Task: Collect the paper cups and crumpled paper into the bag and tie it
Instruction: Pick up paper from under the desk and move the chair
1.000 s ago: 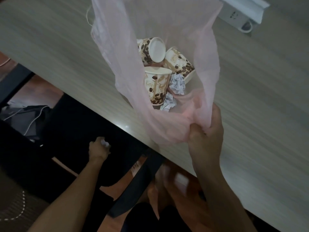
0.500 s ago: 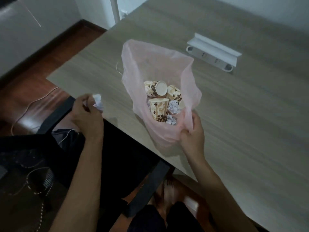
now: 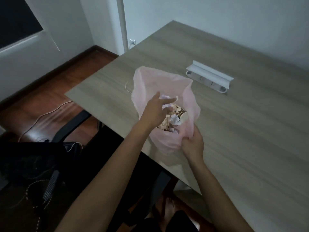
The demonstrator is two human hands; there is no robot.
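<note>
A pink plastic bag (image 3: 160, 81) stands open near the table's front edge. Inside lie paper cups with a coffee-bean print (image 3: 180, 113) and balls of crumpled paper (image 3: 174, 121). My left hand (image 3: 155, 109) reaches over the bag's mouth with its fingers stretched out. A white crumpled paper ball (image 3: 165, 98) sits just past those fingers, between thumb and forefinger, inside the bag's opening. My right hand (image 3: 192, 144) grips the bag's bunched near rim on the right side. The bag's bottom is hidden by its own folds.
The wooden table (image 3: 250, 131) carries a white power strip (image 3: 209, 77) behind the bag and a thin string (image 3: 127, 87) at the bag's left. A black chair (image 3: 41, 173) stands to the left below the table edge. A cable (image 3: 50, 113) runs over the floor.
My left hand rose from below the table edge with a crumpled paper ball and moved right, over the bag's mouth. Its fingers have spread. My right hand kept hold of the bag's rim.
</note>
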